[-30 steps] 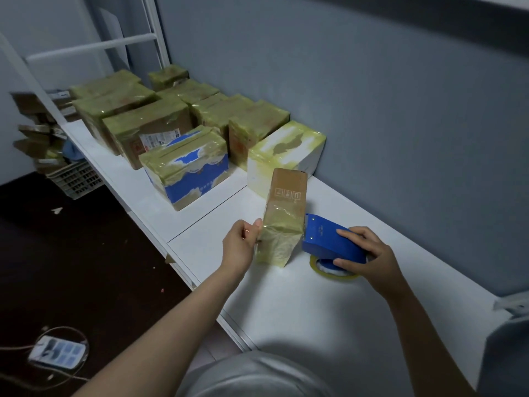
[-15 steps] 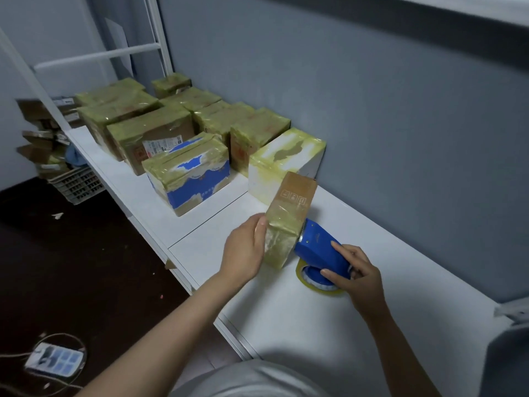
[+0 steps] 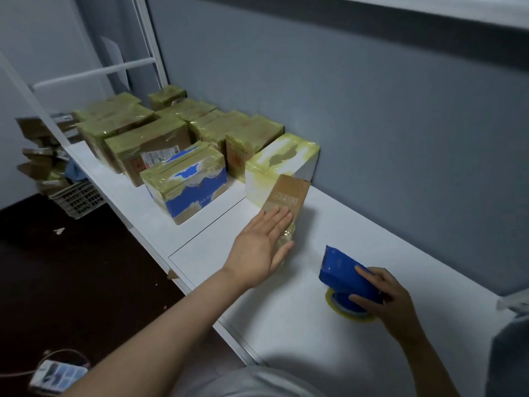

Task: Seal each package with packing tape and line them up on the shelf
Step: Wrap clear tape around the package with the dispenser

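Watching from the head view, the only one.

Left hand [image 3: 263, 247]: fingers straight and together, palm flat on the near, tape-wrapped end of the small brown cardboard box [image 3: 287, 196]. It presses and grips nothing.

The box lies lengthways on the white shelf [image 3: 300, 353]. Its far end is just beside the white taped carton [image 3: 282, 161] that closes the row of sealed packages [image 3: 183, 181]. Cannot tell if they touch.

Right hand [image 3: 383, 299]: fingers curled round the blue plastic tape dispenser [image 3: 343, 273]. Its yellowish tape roll [image 3: 347, 313] rests on the shelf, well apart from the box.

Step, as I judge it: smoothing the tape down, with sealing of this box near its end.

The bare brown far end may need another strip. If not, the next move is to slide the box square against the white carton, in line with the row.
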